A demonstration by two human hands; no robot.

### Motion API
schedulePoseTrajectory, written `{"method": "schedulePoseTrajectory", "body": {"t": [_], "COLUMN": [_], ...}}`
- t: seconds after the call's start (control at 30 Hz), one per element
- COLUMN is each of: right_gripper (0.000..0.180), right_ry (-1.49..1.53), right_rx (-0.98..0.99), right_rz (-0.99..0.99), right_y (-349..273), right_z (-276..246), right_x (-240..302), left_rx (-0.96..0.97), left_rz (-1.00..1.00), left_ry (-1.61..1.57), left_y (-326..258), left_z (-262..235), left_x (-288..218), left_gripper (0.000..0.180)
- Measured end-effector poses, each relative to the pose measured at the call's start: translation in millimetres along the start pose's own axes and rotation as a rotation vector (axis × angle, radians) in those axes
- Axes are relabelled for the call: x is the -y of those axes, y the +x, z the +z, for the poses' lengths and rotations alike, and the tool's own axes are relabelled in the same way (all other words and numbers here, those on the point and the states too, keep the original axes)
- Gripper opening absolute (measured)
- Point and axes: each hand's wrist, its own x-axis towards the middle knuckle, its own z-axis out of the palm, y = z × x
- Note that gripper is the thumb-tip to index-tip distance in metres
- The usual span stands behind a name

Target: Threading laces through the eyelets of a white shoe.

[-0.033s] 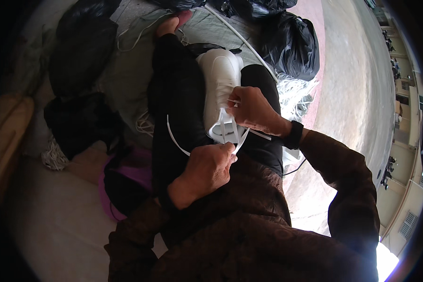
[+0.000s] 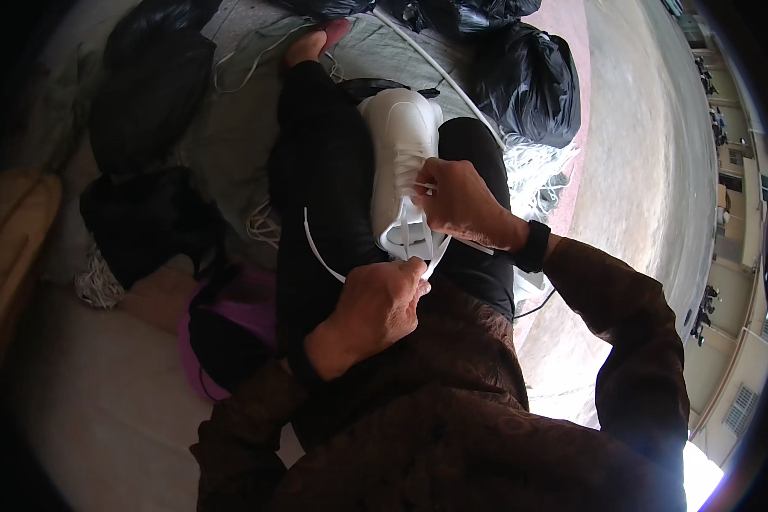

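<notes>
A white sneaker (image 2: 394,128) lies between my thighs, its toe pointing away from me and its opening toward me. White shoelace (image 2: 405,236) strands run from its upper eyelets down to my left hand (image 2: 371,307). That hand is closed, pinching the lace just below the shoe's opening, and a loose lace end curves out over my left thigh. My right hand (image 2: 465,205) is closed at the shoe's right side, with a bit of white lace showing between thumb and fingers. It covers part of the upper eyelets.
Black plastic bags (image 2: 529,85) lie at the far right and far left. A heap of white laces (image 2: 533,179) spills out beside my right knee. To my left are a black bag (image 2: 149,226), a bundle of white cord (image 2: 100,282) and a purple item (image 2: 252,299).
Both hands and the sneaker keep nearly the same places. A loose white lace strand under my right hand has shifted slightly.
</notes>
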Motion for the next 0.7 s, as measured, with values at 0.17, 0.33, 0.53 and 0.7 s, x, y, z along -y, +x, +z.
{"method": "schedulePoseTrajectory", "body": {"t": [0.17, 0.33, 0.53, 0.7], "right_gripper": [0.031, 0.027, 0.011, 0.019], "right_ry": [-0.657, -0.548, 0.041, 0.153], "right_rx": [-0.009, -0.165, -0.194, -0.176], "right_rz": [-0.588, -0.530, 0.090, 0.115], "right_y": [38, 74, -13, -42], "right_z": [-29, -52, -31, -30], "right_x": [11, 9, -28, -17], "left_rx": [-0.149, -0.335, -0.139, -0.372], "left_rz": [-0.135, -0.158, -0.269, -0.243], "left_ry": [-0.059, -0.306, -0.025, -1.134], "left_y": [7, 53, -4, -12], "left_z": [5, 10, -22, -105], "left_x": [-6, -17, 16, 21], "left_gripper": [0.040, 0.029, 0.011, 0.027]}}
